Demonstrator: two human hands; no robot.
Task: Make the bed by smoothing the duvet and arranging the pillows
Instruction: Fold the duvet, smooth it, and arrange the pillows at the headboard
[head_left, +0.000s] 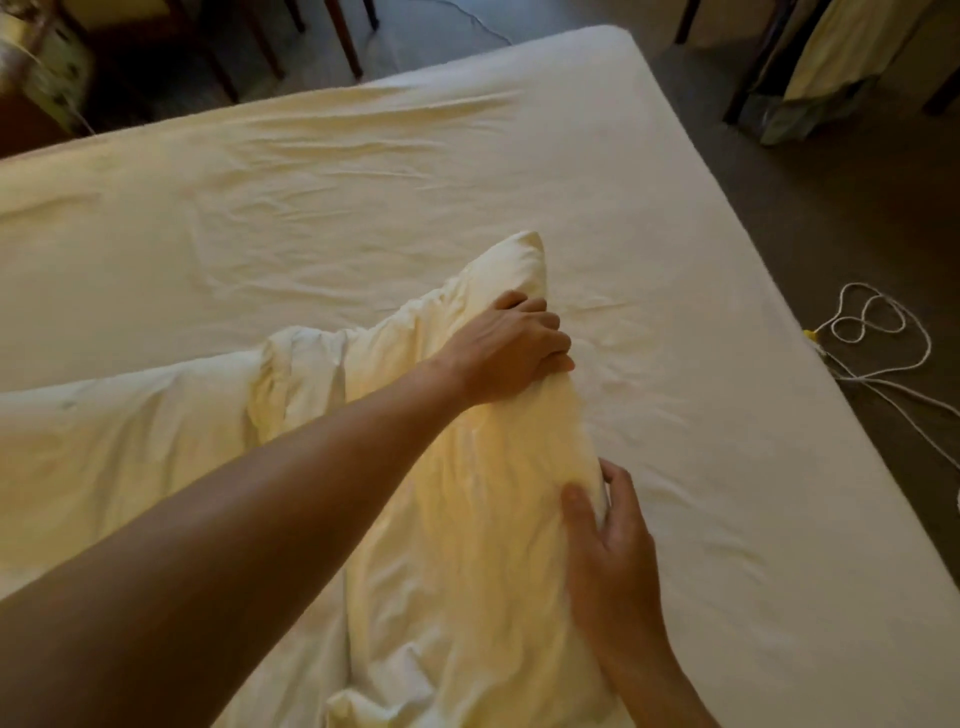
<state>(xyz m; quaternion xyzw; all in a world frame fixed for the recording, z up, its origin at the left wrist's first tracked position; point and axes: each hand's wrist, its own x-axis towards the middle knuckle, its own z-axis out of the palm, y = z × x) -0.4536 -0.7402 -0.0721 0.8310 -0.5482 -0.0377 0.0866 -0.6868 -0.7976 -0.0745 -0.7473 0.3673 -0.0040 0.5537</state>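
We observe the left hand (511, 345) with fingers curled, gripping the far edge of the cream duvet (467, 519) bunched on the sheeted bed (701, 364), while the right hand (610, 551) pinches the same edge nearer us.

- One wide bed with a wrinkled cream fitted sheet (415, 197), filling most of the scene.
- One bunched cream duvet (467, 519), heaped near the middle and spreading left.
- Two bare hands: the left hand (511, 345) farther out, the right hand (610, 551) nearer.
- One looped white cord (872, 322) on the dark floor at the right.
- Several dark wooden furniture legs (345, 36) along the far edge; their exact number cannot be told.
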